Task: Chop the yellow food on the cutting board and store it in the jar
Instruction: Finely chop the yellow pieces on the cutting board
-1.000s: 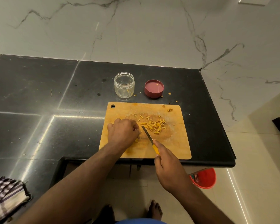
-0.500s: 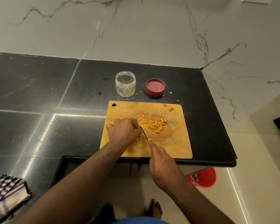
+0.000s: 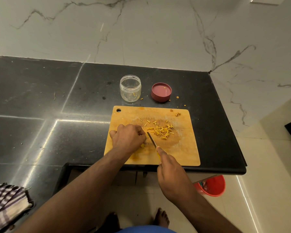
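We find the right hand gripping the yellow-handled knife; the left hand curls over yellow food on the wooden cutting board. Chopped yellow pieces lie at its 3 o'clock, the clear jar at 12. No writing is legible.

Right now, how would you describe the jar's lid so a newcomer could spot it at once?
Start at the black countertop and find the wooden cutting board. Just beyond its far edge stand two round things: the clear jar and, to its right, the lid. The lid is the low, dark red one, lying open side up.
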Motion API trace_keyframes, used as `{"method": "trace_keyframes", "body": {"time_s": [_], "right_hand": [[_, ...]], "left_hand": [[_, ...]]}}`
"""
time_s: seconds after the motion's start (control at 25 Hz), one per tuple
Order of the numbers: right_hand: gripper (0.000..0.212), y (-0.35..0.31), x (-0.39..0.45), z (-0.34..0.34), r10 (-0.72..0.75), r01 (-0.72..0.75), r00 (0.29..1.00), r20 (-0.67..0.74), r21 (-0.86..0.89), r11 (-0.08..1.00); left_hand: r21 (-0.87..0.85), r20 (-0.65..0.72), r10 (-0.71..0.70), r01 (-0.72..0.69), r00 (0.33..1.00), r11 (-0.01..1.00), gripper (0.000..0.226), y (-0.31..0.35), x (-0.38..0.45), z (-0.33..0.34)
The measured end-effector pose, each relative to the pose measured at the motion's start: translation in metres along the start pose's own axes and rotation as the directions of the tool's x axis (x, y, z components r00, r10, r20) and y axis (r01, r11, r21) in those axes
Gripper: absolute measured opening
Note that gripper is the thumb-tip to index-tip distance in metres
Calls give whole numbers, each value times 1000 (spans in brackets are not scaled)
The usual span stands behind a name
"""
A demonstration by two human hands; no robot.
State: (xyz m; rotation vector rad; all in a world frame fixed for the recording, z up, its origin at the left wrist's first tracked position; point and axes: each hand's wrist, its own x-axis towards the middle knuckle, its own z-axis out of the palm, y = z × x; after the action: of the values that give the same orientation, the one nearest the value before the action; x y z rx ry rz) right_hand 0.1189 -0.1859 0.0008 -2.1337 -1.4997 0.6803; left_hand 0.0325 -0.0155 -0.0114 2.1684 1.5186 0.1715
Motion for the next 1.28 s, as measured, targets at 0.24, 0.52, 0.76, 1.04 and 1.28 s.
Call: {"method": "trace_keyframes", "body": {"time_s": [0.24, 0.52, 0.76, 1.04, 1.28], "right_hand": [[55, 0, 6, 5, -13, 14, 1000, 21, -52, 999], [55, 7, -17, 3, -2, 2, 1000, -3, 29, 1000], [55, 0, 1, 5, -16, 16, 1000, 0, -5, 1000], [55, 6, -8, 8, 3, -3, 999, 34, -4, 1000], [55, 5, -14, 4, -4, 5, 1000, -17, 45, 999]], "left_hand": [[15, -12, -8, 8, 1000, 1000, 9, 1, 1, 0], [-24, -6, -10, 10, 1000, 1000, 5, -2, 2, 2], [-19, -16, 4, -5, 1000, 1000, 8, -3, 0, 2], [-22, -14, -16, 15, 1000, 1000, 7, -1, -1, 2], [-14, -8, -14, 13, 1000, 1000, 9, -4, -1, 2]]}}
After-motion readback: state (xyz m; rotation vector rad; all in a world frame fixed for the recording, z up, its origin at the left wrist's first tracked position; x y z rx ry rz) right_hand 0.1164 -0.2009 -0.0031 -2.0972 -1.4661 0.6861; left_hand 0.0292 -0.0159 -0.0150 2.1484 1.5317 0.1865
